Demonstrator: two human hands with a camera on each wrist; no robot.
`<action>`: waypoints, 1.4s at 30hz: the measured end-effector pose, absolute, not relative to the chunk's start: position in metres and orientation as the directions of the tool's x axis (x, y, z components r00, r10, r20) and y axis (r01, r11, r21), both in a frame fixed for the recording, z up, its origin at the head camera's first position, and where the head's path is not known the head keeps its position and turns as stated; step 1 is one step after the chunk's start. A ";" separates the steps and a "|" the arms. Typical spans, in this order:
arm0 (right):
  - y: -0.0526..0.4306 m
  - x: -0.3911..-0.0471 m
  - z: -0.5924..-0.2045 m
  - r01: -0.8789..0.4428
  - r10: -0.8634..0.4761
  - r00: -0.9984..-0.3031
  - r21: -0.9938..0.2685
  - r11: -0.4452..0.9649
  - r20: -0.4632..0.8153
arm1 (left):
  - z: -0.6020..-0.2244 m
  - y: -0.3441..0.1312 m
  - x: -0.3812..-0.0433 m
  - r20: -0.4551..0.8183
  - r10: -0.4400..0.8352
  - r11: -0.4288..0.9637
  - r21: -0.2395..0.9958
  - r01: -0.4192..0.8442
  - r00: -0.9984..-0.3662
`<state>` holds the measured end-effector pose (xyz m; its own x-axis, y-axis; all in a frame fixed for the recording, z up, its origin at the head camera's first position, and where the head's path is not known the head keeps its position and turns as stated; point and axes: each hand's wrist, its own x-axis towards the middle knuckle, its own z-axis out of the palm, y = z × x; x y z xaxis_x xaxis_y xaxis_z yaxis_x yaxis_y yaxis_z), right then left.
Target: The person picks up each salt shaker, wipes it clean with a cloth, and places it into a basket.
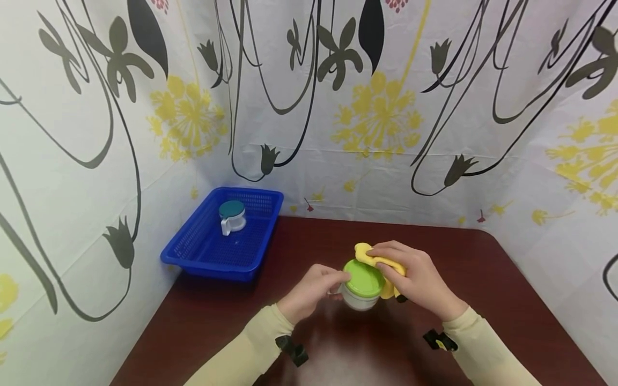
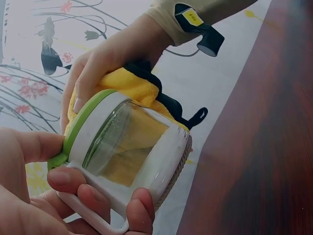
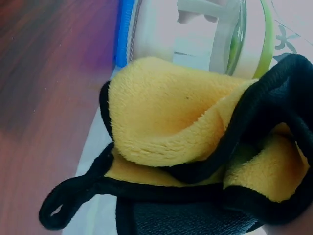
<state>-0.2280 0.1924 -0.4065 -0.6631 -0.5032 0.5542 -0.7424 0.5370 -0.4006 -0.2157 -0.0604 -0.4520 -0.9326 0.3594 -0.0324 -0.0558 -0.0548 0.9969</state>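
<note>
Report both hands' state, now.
Left hand: holding the green-lidded glass jar by its white handle.
Right hand: gripping a yellow, black-edged plush cloth.

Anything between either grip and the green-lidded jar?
Right grip: yes, the yellow cloth it holds lies between it and the jar. Left grip: nothing visible; it holds the white handle directly.

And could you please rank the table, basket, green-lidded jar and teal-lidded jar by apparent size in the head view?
Table
Basket
Green-lidded jar
Teal-lidded jar
Nearness to the camera may enlarge the third.
</note>
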 end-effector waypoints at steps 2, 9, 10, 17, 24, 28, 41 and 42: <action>0.192 -0.228 -0.403 -0.755 -0.533 -0.650 -0.377 0.537 0.542 | -0.452 -0.061 -0.216 -0.023 0.371 -0.042 0.998 -0.042 -0.928; 0.194 -0.237 -0.396 -0.730 -0.592 -0.681 -0.466 0.500 0.432 | -0.449 -0.062 -0.213 -0.010 0.388 -0.009 1.000 -0.014 -0.921; 0.195 -0.240 -0.395 -0.713 -0.595 -0.694 -0.505 0.487 0.405 | -0.449 -0.063 -0.212 -0.017 0.392 -0.004 1.000 -0.020 -0.920; 0.202 -0.257 -0.402 -0.554 -0.630 -0.745 -0.731 0.399 0.220 | -0.449 -0.063 -0.210 -0.034 0.407 0.003 0.999 -0.036 -0.913; 0.204 -0.269 -0.420 -0.422 -0.665 -0.732 -0.866 0.267 0.152 | -0.451 -0.063 -0.208 -0.038 0.410 -0.001 0.999 -0.042 -0.911; 0.205 -0.274 -0.434 -0.345 -0.652 -0.753 -0.897 0.278 0.088 | -0.449 -0.062 -0.209 -0.028 0.415 -0.033 0.998 -0.046 -0.910; 0.211 -0.270 -0.448 -0.160 -0.605 -0.796 -0.964 0.214 -0.002 | -0.447 -0.063 -0.215 -0.026 0.438 -0.061 0.996 -0.058 -0.899; 0.212 -0.269 -0.447 -0.153 -0.605 -0.797 -0.969 0.192 0.006 | -0.447 -0.064 -0.215 -0.023 0.438 -0.064 0.996 -0.057 -0.899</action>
